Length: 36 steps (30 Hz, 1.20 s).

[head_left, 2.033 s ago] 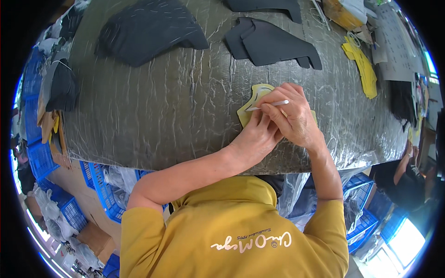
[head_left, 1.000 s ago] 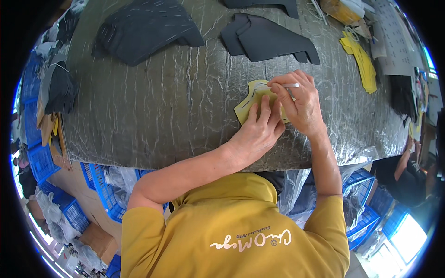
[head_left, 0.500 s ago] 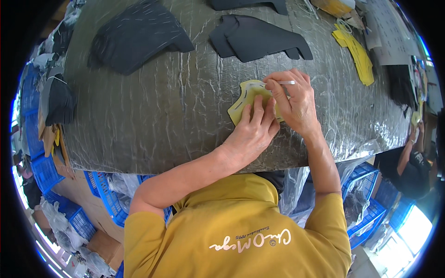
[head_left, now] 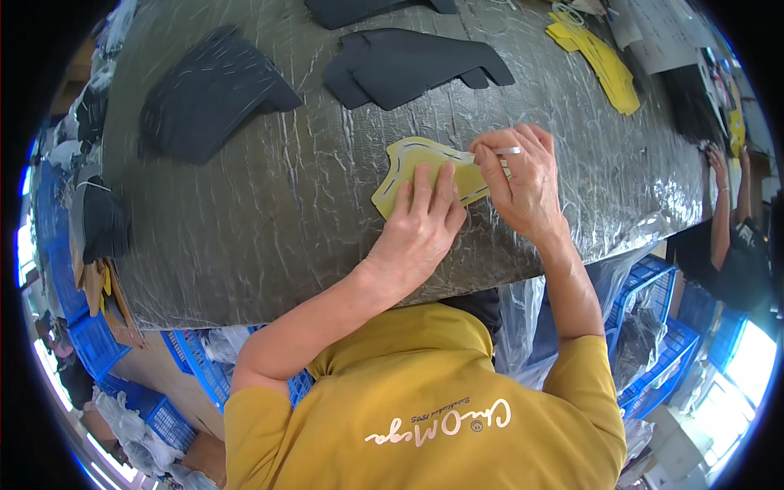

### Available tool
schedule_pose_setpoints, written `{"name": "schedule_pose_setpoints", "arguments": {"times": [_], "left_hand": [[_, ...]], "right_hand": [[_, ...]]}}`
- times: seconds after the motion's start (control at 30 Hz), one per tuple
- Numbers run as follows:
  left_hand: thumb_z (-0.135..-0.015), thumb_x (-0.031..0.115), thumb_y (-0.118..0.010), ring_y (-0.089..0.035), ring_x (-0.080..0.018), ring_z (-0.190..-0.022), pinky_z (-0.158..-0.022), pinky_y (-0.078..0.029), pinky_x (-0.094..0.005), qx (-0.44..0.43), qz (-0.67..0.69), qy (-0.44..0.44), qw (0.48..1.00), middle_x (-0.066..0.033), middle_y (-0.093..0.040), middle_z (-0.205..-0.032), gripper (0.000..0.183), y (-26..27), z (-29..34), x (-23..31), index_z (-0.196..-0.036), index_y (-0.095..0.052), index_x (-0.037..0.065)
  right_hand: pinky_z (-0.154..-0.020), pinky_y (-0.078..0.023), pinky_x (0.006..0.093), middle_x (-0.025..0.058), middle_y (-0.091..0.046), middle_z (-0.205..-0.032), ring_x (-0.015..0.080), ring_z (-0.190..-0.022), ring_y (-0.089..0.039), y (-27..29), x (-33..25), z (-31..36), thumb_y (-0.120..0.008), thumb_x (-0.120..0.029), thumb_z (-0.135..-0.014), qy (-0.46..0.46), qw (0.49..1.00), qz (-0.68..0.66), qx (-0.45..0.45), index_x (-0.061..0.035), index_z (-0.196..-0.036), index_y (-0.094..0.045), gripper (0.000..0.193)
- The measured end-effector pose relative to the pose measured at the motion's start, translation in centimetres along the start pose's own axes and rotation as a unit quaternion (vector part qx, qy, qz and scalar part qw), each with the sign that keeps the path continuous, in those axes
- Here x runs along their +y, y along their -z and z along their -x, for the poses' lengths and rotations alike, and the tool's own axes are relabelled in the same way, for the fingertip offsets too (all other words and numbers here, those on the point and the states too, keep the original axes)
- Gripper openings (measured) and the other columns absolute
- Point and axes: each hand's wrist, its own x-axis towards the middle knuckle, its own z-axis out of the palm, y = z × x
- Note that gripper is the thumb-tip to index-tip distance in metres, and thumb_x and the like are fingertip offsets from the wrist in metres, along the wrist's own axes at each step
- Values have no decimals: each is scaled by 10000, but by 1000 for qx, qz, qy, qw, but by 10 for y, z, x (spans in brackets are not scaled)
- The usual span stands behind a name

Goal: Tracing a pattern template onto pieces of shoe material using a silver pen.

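Foil-wrapped table (head_left: 269, 212): left hand (head_left: 420, 229) fingers flat, together on yellow template (head_left: 425, 163); right hand (head_left: 523, 184) pinches silver pen (head_left: 498, 152) at its edge.

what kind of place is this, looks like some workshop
Probably a factory cutting or marking bench, perhaps for shoe parts. Stacks of dark cut pieces lie on the wrapped table, the left hand presses a yellow template flat, and blue crates sit beneath.

My left hand (head_left: 418, 233) lies on the template (head_left: 425, 171), left of my right hand (head_left: 523, 184); two cut pieces (head_left: 408, 65) lie beyond both; a stack (head_left: 204, 102) sits far left.
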Motion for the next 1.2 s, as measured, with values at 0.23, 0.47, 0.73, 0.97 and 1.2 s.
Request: {"name": "schedule_pose_setpoints", "arguments": {"times": [0.23, 0.47, 0.73, 0.97, 1.2], "left_hand": [[-898, 193, -613, -503, -459, -1295, -1037, -491, -487, -3, -1, -14, 1000, -277, -464, -1490, 388, 0, -1, -1, -1228, -624, -12], [-874, 145, -644, -534, -452, -1271, -1022, -507, -479, -2, 11, -14, 1000, -276, -497, -1455, 362, 1, -2, -2, -1193, -634, -26], [-837, 83, -669, -546, -449, -1259, -1022, -521, -463, 2, 31, -16, 999, -266, -522, -1443, 373, 5, -3, -2, -1189, -639, -37], [-819, -10, -630, -529, -443, -1296, -1022, -551, -447, -17, 46, -4, 999, -240, -477, -1502, 498, 6, -2, -2, -1308, -570, -81], [-838, -1, -623, -536, -443, -1281, -1032, -544, -454, -25, 42, -8, 999, -246, -477, -1499, 479, 9, -5, -3, -1307, -571, -84]], "right_hand": [[-888, -440, 411, 13, -692, -837, 244, -784, -635, 10, 4, 14, -675, -73, -916, -19, 1000, 2, 16, -102, -898, -649, 43], [-903, -442, 413, 9, -694, -842, 246, -809, -646, 21, 12, 28, -664, -98, -932, -53, 998, 5, 27, -101, -908, -658, 25], [-916, -443, 411, 18, -686, -828, 247, -824, -647, 34, 20, 37, -643, -105, -945, -94, 994, 38, 47, -98, -915, -667, 39], [-917, -440, 411, 24, -693, -840, 247, -829, -642, 39, 21, 41, -652, -109, -940, -144, 987, 54, 51, -89, -894, -679, 57], [-901, -436, 421, 33, -694, -846, 261, -849, -641, 30, 16, 41, -628, -132, -956, -136, 989, 4, 65, -94, -913, -693, 87]]}}
